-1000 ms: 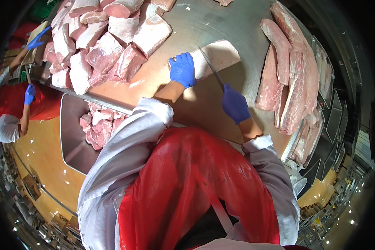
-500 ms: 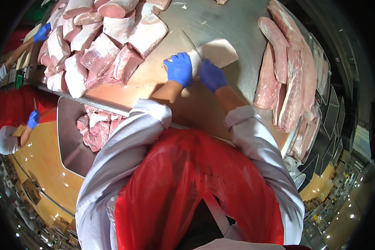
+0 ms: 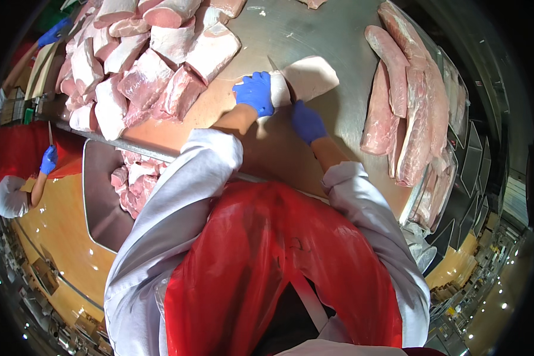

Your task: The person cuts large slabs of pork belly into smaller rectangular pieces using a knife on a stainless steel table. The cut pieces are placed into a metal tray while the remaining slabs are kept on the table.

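While I stand and watch, a person in a red apron point(image 3: 279, 249) works at a wide metal surface point(image 3: 332, 35) with a slab of pale meat point(image 3: 312, 77) on it. The slab lies near the middle, between a heap of meat chunks point(image 3: 145, 77) on the left and some long strips of meat point(image 3: 418, 113) on the right. The left hand point(image 3: 255, 93), in a blue glove, sits on the left end of the slab. Its fingers are bent over the meat and hold it, but I cannot see how hard they press. The right hand point(image 3: 309, 123), in a blue glove too, has its fingers wrapped tight around the handle of a knife point(image 3: 272, 62). Most of the blade is hidden in the meat, and just the thin tip pokes out on the far side. A dark gap shows between the short bit by the left hand and the bigger bit on the right. Below the heap (it is a very big heap, with chunks on top of chunks) a metal bin point(image 3: 101, 219) holds small pink pieces point(image 3: 137, 185). Far to the left, another worker's gloved hand point(image 3: 48, 160) holds a second knife point(image 3: 50, 133).
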Demonstrator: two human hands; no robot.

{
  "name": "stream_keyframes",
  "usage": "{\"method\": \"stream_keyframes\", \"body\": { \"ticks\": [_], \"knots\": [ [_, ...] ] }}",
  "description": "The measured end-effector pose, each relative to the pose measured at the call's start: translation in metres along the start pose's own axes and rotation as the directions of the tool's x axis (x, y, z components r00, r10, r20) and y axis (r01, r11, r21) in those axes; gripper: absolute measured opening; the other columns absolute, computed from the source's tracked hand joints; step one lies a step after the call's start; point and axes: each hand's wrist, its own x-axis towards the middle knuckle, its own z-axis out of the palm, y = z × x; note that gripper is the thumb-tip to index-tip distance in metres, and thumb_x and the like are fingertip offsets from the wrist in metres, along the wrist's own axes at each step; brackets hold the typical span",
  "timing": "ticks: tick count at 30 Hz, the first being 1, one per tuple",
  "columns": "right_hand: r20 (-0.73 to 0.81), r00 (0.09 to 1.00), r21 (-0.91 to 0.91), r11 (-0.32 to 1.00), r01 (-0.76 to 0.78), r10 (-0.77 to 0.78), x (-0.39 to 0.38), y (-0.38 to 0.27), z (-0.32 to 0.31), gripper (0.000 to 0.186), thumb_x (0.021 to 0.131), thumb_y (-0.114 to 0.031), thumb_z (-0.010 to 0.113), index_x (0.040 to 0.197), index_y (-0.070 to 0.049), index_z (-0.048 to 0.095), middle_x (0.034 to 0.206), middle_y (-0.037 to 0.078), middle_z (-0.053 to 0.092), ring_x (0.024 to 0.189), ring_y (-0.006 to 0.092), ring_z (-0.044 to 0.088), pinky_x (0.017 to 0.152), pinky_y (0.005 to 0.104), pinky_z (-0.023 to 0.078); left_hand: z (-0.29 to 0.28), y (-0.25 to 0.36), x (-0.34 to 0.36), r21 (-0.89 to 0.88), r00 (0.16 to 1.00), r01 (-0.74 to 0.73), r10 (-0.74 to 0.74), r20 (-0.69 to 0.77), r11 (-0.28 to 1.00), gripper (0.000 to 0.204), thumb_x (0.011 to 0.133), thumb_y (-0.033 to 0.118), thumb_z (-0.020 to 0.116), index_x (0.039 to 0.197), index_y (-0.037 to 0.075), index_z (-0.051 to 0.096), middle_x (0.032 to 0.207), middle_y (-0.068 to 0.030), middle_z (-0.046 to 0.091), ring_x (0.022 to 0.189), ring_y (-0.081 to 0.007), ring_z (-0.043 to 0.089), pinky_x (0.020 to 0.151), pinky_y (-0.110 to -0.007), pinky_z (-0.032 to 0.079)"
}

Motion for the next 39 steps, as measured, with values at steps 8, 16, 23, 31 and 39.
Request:
{"method": "stream_keyframes", "body": {
  "ticks": [8,16,23,31,39],
  "knots": [
    [0.007,1.000,0.077,0.997,-0.011,0.010,-0.025,0.009,0.012,0.031,0.096,-0.018,0.039,0.112,0.005,0.052,0.110,0.032,0.063,0.103,0.0464,0.062,0.087,0.0528,0.049,-0.017,-0.035,0.027,-0.164,0.988,-0.056,0.078,0.135,0.985,0.094,0.055,0.041,0.084,0.131,0.002,0.047,0.126,-0.0217,0.057,0.117,-0.0399,0.057,0.097,-0.046,0.050],
    [-0.062,0.996,0.082,0.994,0.067,-0.062,-0.017,0.003,0.024,0.034,0.096,-0.020,0.038,0.115,0.005,0.053,0.113,0.033,0.061,0.106,0.0448,0.061,0.090,0.0525,0.047,0.012,-0.086,0.049,-0.664,0.991,0.063,0.029,0.128,0.745,0.100,0.053,0.042,0.086,0.130,-0.008,0.046,0.115,-0.0241,0.062,0.107,-0.0335,0.064,0.091,-0.040,0.053],
    [-0.172,0.983,0.214,0.972,0.094,-0.057,0.014,0.000,0.043,0.032,0.095,-0.022,0.044,0.114,0.003,0.053,0.102,0.031,0.063,0.095,0.0471,0.061,0.084,0.0549,0.047,0.038,-0.146,-0.010,-0.833,0.942,0.336,0.149,0.302,-0.439,0.020,0.088,0.018,0.060,0.103,0.006,0.066,0.088,-0.0063,0.068,0.081,-0.0238,0.069,0.075,-0.036,0.058],
    [-0.360,0.914,0.219,0.936,0.277,-0.186,-0.033,0.004,0.006,0.039,0.096,-0.017,0.049,0.127,0.007,0.048,0.093,0.027,0.065,0.084,0.0410,0.065,0.074,0.0453,0.052,-0.174,-0.228,-0.006,-0.817,0.773,-0.575,-0.304,-0.556,0.032,0.037,0.093,0.028,0.054,0.123,0.007,0.057,0.114,-0.0118,0.065,0.105,-0.0289,0.063,0.090,-0.044,0.053],
    [-0.187,0.913,0.770,0.632,-0.092,0.361,-0.112,0.033,-0.017,0.023,0.097,-0.016,0.048,0.114,0.000,0.048,0.065,0.009,0.058,0.048,0.0152,0.053,0.041,0.0313,0.042,-0.254,-0.253,0.096,-0.748,0.681,-0.466,-0.347,-0.644,0.473,0.054,0.090,0.044,0.054,0.122,0.000,0.057,0.113,-0.0148,0.062,0.098,-0.0287,0.062,0.087,-0.043,0.051]
  ]
}}
